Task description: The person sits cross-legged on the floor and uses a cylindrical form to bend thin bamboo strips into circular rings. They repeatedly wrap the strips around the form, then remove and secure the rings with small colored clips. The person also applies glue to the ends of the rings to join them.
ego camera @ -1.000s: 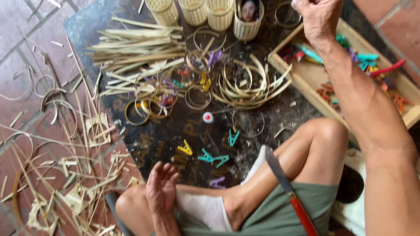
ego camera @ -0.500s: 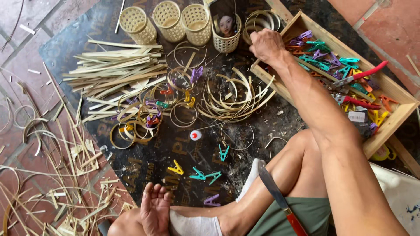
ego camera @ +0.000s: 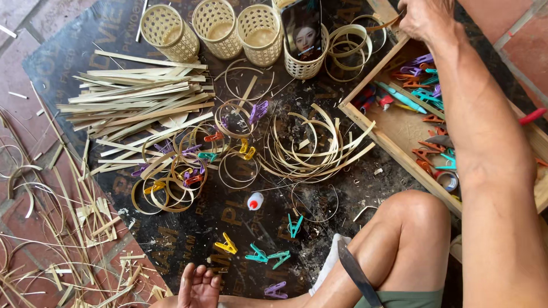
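On a dark mat (ego camera: 240, 217), right hand (ego camera: 425, 20) reaches over wooden tray (ego camera: 394, 142), fingers curled; grip unclear.

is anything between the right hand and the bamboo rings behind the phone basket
Nothing visible. The right hand hangs at the wooden tray's far corner, the bamboo rings just beside it, with only dark mat between them.

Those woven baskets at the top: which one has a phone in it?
The rightmost woven basket of the four; a phone stands upright inside it, screen lit. The other three baskets show only open mouths.
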Motion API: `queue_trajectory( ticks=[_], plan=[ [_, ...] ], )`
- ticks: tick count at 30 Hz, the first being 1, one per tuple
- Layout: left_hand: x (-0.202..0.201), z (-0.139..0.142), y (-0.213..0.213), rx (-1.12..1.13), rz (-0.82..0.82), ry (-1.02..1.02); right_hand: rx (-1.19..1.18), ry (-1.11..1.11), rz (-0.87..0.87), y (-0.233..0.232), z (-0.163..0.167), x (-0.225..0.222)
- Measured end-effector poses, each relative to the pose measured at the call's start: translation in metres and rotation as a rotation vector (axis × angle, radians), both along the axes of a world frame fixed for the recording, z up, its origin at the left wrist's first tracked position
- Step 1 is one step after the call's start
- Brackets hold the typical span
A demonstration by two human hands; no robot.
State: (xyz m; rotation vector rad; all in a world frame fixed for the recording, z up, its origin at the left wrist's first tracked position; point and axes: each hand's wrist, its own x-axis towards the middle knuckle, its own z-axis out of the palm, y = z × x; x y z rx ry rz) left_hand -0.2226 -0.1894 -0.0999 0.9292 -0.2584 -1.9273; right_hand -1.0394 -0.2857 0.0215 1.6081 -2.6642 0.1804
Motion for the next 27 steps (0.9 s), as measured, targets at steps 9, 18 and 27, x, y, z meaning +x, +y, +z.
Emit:
queue_trajectory(
  ticks=[9,18,27],
  plan=[
    [-0.014,-0.001,0.005,0.016,0.040,-0.014,0.058,0.321,0.279,-0.024,-0.011,-0.003],
    [-0.001,0.043,0.038,-0.058,0.062,-0.106,-0.659,-0.142,0.315,0.142,0.110,0.131],
    [-0.012,0.148,0.119,-0.231,0.015,-0.445,-0.639,-0.630,0.326,0.332,0.215,0.400]
  ],
)
